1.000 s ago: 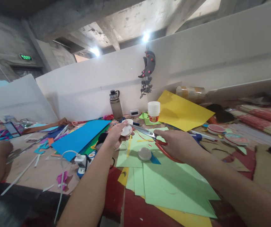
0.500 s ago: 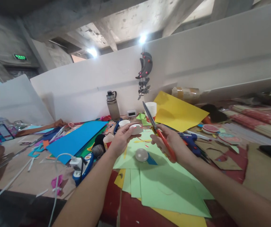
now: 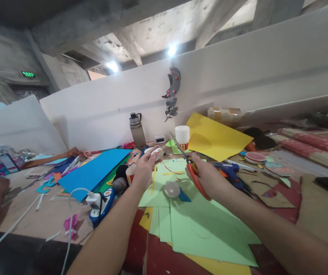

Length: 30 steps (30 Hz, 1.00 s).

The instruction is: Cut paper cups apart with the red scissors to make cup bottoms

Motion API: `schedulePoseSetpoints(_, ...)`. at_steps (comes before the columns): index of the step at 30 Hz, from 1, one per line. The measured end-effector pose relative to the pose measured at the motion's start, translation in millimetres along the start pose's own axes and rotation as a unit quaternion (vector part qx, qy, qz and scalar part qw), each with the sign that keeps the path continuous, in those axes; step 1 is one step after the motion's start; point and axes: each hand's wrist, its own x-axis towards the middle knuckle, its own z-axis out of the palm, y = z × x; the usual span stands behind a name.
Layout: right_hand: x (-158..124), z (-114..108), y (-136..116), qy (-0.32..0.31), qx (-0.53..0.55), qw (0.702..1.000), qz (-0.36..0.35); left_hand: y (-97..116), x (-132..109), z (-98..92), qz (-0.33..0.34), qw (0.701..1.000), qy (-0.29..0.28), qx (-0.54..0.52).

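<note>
Standing apart now: scissors [image 3: 193, 176] in right grip [image 3: 204, 173], white piece [image 3: 158, 153] in left grip [image 3: 143, 167]

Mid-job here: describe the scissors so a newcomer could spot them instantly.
Find the pale green sheets at the centre of the table, then look just above them to the right hand. It holds the scissors, blades pointing up towards the stack of white cups. Their orange handles set them apart from the blue tool nearby.

The left hand [image 3: 143, 169] partly hides the small white piece [image 3: 158, 153]
</note>
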Motion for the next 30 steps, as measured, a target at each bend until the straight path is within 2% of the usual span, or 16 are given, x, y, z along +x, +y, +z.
schedulePoseSetpoints(2,0,-2,-5,-0.04,0.092,0.995,0.022,0,2,-2.0,0.005,1.0,0.012,-0.021)
schedulePoseSetpoints(5,-2,-2,-13,-0.123,0.28,0.948,0.088,-1,2,-2.0,-0.012,0.994,0.019,-0.104)
schedulePoseSetpoints(8,-4,2,-18,-0.141,0.337,0.924,0.112,-1,0,1.3,-0.103,0.974,0.012,-0.199)
schedulePoseSetpoints(10,-4,5,-17,-0.13,0.339,0.925,0.114,-3,-3,5.0,-0.173,0.957,-0.003,-0.232)
schedulePoseSetpoints(13,-1,8,-12,-0.111,0.313,0.938,0.1,-6,-8,10.5,-0.209,0.951,-0.018,-0.226)
schedulePoseSetpoints(19,2,7,-9,-0.097,0.294,0.945,0.109,-7,-12,9.7,-0.198,0.964,-0.083,-0.154)
schedulePoseSetpoints(24,3,9,-16,-0.037,0.364,0.918,0.154,-3,-14,8.8,-0.177,0.963,-0.15,-0.139)
schedulePoseSetpoints(28,5,15,-14,0.047,0.418,0.9,0.113,-8,-16,12.9,-0.154,0.963,-0.145,-0.166)
schedulePoseSetpoints(30,6,18,-9,0.063,0.422,0.899,0.095,-12,-18,15.4,-0.148,0.964,-0.13,-0.177)
